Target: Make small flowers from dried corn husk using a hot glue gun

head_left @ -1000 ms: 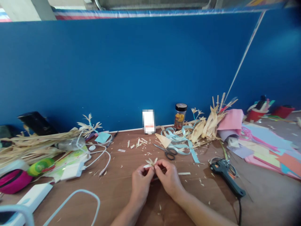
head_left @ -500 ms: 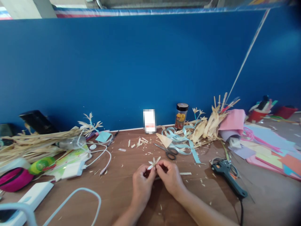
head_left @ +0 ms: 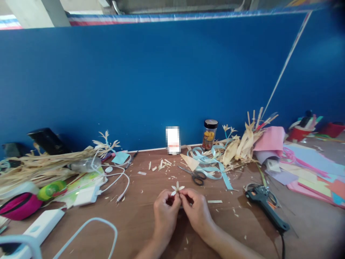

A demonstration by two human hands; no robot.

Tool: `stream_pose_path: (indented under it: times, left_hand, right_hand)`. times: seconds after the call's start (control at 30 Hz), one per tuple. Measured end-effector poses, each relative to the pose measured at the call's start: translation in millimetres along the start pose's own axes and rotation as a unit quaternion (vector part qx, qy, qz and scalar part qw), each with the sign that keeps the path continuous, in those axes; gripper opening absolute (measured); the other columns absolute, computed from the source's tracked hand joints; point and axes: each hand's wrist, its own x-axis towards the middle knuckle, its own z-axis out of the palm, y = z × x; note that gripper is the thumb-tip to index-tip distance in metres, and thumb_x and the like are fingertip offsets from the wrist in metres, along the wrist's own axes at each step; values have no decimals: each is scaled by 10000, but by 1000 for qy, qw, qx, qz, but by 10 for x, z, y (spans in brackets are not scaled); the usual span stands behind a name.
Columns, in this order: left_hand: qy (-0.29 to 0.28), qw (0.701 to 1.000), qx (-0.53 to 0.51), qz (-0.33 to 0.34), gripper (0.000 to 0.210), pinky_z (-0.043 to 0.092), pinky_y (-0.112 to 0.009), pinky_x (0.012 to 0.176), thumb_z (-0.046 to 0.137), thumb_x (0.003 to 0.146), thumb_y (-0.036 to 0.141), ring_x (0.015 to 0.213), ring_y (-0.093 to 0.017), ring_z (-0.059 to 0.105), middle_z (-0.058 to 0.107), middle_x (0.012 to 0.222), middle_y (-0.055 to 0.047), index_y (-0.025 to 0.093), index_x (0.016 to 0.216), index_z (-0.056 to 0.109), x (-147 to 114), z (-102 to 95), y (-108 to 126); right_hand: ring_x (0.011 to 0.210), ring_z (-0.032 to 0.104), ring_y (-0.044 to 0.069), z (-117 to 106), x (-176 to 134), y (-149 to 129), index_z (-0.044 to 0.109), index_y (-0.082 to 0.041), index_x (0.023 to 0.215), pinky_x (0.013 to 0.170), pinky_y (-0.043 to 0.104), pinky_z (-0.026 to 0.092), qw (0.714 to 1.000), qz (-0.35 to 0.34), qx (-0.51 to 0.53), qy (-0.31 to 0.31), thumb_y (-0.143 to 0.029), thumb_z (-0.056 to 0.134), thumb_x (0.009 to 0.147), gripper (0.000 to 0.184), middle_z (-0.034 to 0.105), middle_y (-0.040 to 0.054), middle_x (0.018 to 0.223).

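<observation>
Pale flower (head_left: 177, 188) had turned between the fingertips since a second earlier: petals bunched and tilted then, fanned out like a star at this moment. Blue partition (head_left: 161, 79) stood upright beyond the grip, spanning most of the view. Brown tabletop (head_left: 134, 223) lay beneath it, strewn with small pale shavings. Bundle of dry husks (head_left: 45, 163) lay well off to the left of the grip; clump of husks (head_left: 239, 149) beyond it, to the right. Left hand (head_left: 165, 208) and right hand (head_left: 198, 208) met over the tabletop, each thumb and forefinger brought together in a fine pinch on the flower. Dark glue gun (head_left: 266, 208) lay well right of the grip. Black-lidded jar (head_left: 209, 136) stood upright beyond the grip, slightly right, light-blue ribbon (head_left: 228, 181) coiled near it. Scissors (head_left: 193, 173) lay just beyond the grip. Flat pale strip (head_left: 215, 201) lay near the right hand, on its outer side. Flower's petals rose above the pinch; its base was hidden by fingers.
</observation>
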Motion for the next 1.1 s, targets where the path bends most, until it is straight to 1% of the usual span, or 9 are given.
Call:
stream_pose_path:
  times: [0.17,0.37,0.57,0.7,0.83,0.97,1.1]
  left_hand:
    - [-2,1000,-10,-5,176,396,-223,551,511,731,294,592,-147,541,599,623,-16,143,684,589,1,-8,-7]
    - [3,1000,-11,-18,176,384,-215,519,519,719,286,562,-140,525,590,597,-13,136,652,580,4,-11,4]
    - [19,1000,-8,-19,198,369,-206,500,521,715,292,535,-131,504,571,556,-2,138,600,568,-3,1,7]
    - [17,1000,-10,-18,189,377,-211,506,523,713,292,543,-141,522,593,569,-10,139,623,587,-13,10,-16]
    - [5,1000,-22,-17,192,391,-215,516,521,718,299,557,-149,542,613,590,-19,138,652,604,-3,20,-48]
    - [1,999,-18,-35,216,394,-218,506,520,720,324,538,-151,540,606,566,-17,137,642,597,23,28,-80]
    - [-9,998,-32,-45,215,406,-226,521,524,719,326,552,-159,553,612,577,-24,136,641,588,37,20,-94]
  right_hand:
    - [685,597,160,1,-1,11,639,-177,770,637,233,462,1000,-18,-6,5,-188,471,760,168,653,50,743]
    - [689,592,158,2,6,15,641,-173,791,632,230,456,1000,-16,-8,-3,-181,462,762,182,655,51,754]
    - [718,594,161,-13,5,-10,645,-177,813,663,235,452,999,-14,0,-29,-169,450,771,200,657,54,775]
    - [732,585,161,-23,13,-13,639,-181,815,675,239,443,999,-11,-6,-46,-154,440,779,203,648,51,777]
    - [720,584,166,-5,28,20,639,-179,807,667,242,442,999,2,-12,-40,-156,446,774,197,647,50,766]
    - [722,584,165,13,35,39,644,-190,809,664,242,434,999,3,-19,-41,-151,448,772,204,652,43,774]
    - [723,583,162,10,37,25,648,-205,862,661,240,428,999,-8,-22,-49,-139,444,771,233,653,38,782]
